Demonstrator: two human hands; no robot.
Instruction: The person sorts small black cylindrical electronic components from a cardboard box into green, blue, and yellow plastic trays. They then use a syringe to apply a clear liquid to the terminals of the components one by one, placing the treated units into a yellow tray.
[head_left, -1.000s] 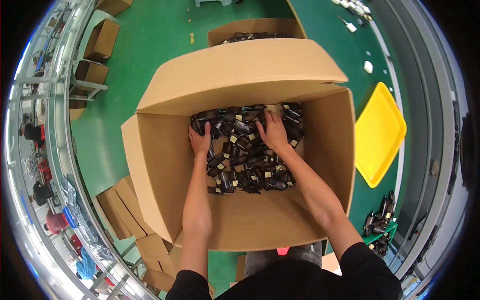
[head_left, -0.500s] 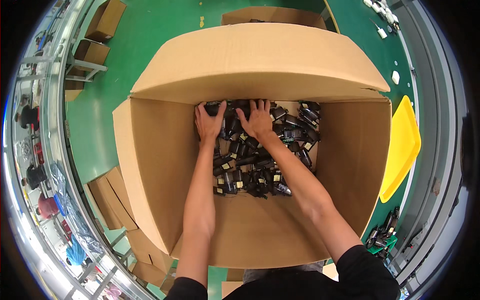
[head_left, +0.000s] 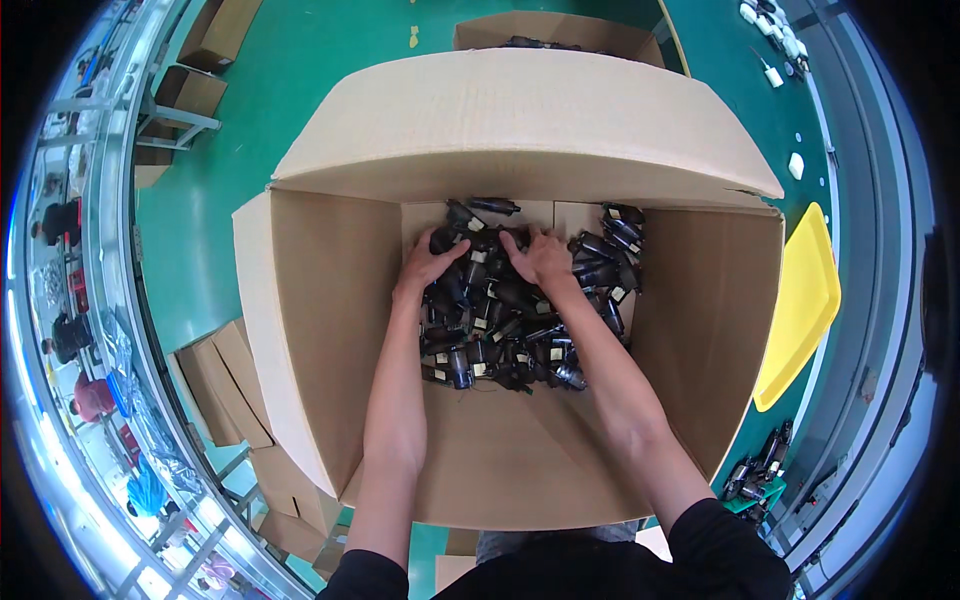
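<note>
In the deep cardboard box (head_left: 510, 450) lies a jumbled layer of black cylindrical parts (head_left: 488, 350), several with small pale yellow labels. My left hand (head_left: 428, 264) is at the far left of the pile, fingers curled over black parts and thumb pointing right. To its right, my right hand (head_left: 545, 260) curls over the far middle of the pile, thumb out to the left. Black parts lie between the hands, and the fingertips are partly hidden among them. Exactly which pieces each hand grips cannot be made out.
Tall box walls surround both forearms. Behind stands another open carton (head_left: 560, 30) with dark parts. A yellow tray (head_left: 803, 305) lies at the right, above a green holder (head_left: 757, 497) with black parts. Flattened cardboard (head_left: 225, 385) and smaller boxes (head_left: 192, 92) are at the left.
Both hands have come nearer from the far wall, fingers now curled instead of stretched. Parts along that wall have shifted toward me, baring some of the box bottom.
</note>
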